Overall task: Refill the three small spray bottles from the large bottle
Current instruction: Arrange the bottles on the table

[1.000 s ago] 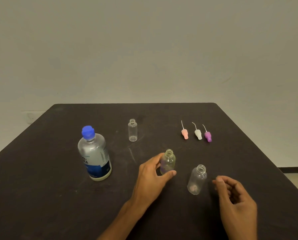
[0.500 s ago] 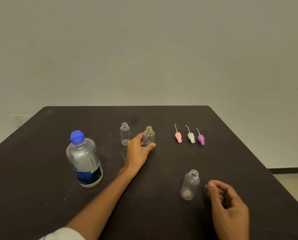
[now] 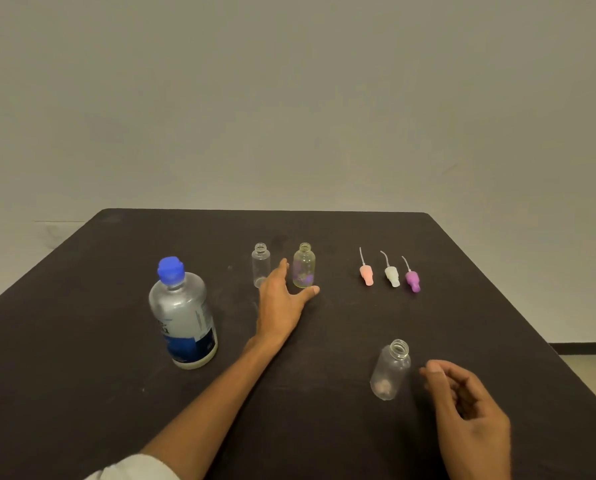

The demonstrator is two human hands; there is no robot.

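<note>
1. Behind our dark table (image 3: 81,341) we see only a plain pale wall.
2. Our left hand (image 3: 279,303) lies spread, holding nothing, its thumb touching the base of the yellowish small bottle (image 3: 303,266); a clear small bottle (image 3: 260,265) stands just left, both toward the far edge.
3. Our right hand (image 3: 469,414) is loosely curled and empty beside the third small bottle (image 3: 390,370), near the right edge.
4. We see the capped large bottle (image 3: 184,317) standing left of centre.
5. Three spray tops, pink (image 3: 366,274), white (image 3: 392,276) and purple (image 3: 412,280), lie toward the far right corner.

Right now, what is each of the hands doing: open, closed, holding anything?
Left hand: open, fingers spread beside the yellowish small bottle, gripping nothing.
Right hand: loosely curled, empty, near the nearest small bottle.
</note>
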